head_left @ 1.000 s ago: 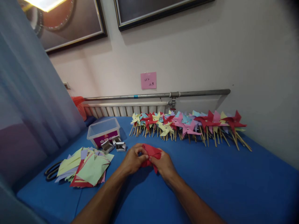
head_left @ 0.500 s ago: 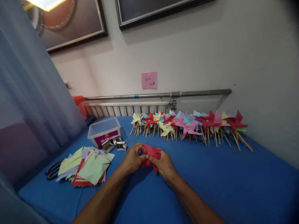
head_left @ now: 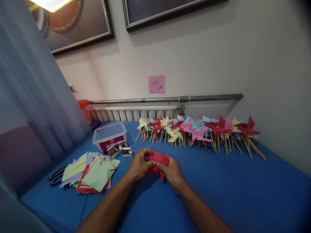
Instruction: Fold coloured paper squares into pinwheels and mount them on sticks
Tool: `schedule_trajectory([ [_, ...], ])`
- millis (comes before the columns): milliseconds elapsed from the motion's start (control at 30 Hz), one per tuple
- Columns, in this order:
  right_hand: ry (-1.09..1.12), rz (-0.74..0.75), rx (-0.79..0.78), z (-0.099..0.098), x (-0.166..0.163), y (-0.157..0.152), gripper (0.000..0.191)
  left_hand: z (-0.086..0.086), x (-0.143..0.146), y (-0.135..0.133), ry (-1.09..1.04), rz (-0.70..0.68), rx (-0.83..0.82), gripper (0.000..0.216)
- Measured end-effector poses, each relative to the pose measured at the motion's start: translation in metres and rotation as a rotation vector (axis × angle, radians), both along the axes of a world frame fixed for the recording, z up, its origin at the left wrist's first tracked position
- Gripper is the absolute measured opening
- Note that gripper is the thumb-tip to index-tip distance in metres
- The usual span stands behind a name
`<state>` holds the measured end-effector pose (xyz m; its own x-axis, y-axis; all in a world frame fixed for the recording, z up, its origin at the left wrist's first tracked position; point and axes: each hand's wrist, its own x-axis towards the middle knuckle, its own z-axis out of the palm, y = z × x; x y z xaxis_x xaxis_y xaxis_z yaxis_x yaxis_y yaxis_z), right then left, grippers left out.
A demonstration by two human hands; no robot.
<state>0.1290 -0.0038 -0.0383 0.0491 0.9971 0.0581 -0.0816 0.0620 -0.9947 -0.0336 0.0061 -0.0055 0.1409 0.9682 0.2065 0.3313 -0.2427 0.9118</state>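
Note:
A red paper pinwheel [head_left: 159,157], its points partly folded in, is held above the blue surface between both hands. My left hand [head_left: 141,164] grips its left side, thumb near the middle and fingers curled behind. From the right, my right hand [head_left: 172,171] pinches it, and the two thumbs nearly meet at the centre. One red flap hangs down between the hands. The fingers cover much of the paper, so whether a pin or stick is in it cannot be made out. Close by on the left stands a small open box [head_left: 127,152] with dark little pieces inside.
Many finished pinwheels on sticks [head_left: 194,129] lie along the back. Cut paper sheets [head_left: 98,174] are piled at the left beside scissors [head_left: 57,174] with black handles. A clear plastic tub [head_left: 109,137] stands behind more small boxes [head_left: 113,151]. A curtain [head_left: 36,81] hangs at left.
The view has shifted slightly. Both hands keep hold of the red pinwheel in nearly the same place, with only small finger movement.

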Motion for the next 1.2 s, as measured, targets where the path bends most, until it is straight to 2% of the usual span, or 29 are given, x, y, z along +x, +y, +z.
schedule_trajectory([
  [100,0.014,-0.039,-0.011,0.002,0.000,-0.001,0.025,0.000,0.002,-0.001,-0.091,0.020,-0.106,0.058],
  [167,0.005,-0.061,-0.005,0.002,0.000,-0.001,0.024,-0.001,0.004,0.000,-0.190,0.048,-0.153,0.066],
  [233,-0.025,-0.078,0.005,0.001,0.001,0.000,0.024,-0.003,0.007,0.000,-0.276,0.066,-0.183,0.062],
  [333,-0.062,-0.081,0.027,0.000,0.001,0.000,0.024,-0.007,0.011,0.001,-0.336,0.016,-0.265,0.043],
  [433,-0.074,-0.064,0.061,0.002,0.000,-0.002,0.022,-0.010,0.014,0.001,-0.377,-0.004,-0.316,0.035],
  [700,-0.085,-0.053,0.078,0.002,0.001,-0.005,0.018,-0.011,0.016,0.000,-0.369,0.025,-0.199,0.024],
  [1033,-0.041,-0.050,0.043,-0.007,-0.003,-0.001,0.024,-0.012,0.021,0.000,-0.468,0.017,-0.308,0.037],
  [1200,-0.088,-0.089,0.017,-0.010,-0.002,0.001,0.034,-0.016,0.019,0.002,-0.426,0.040,-0.306,0.032],
])
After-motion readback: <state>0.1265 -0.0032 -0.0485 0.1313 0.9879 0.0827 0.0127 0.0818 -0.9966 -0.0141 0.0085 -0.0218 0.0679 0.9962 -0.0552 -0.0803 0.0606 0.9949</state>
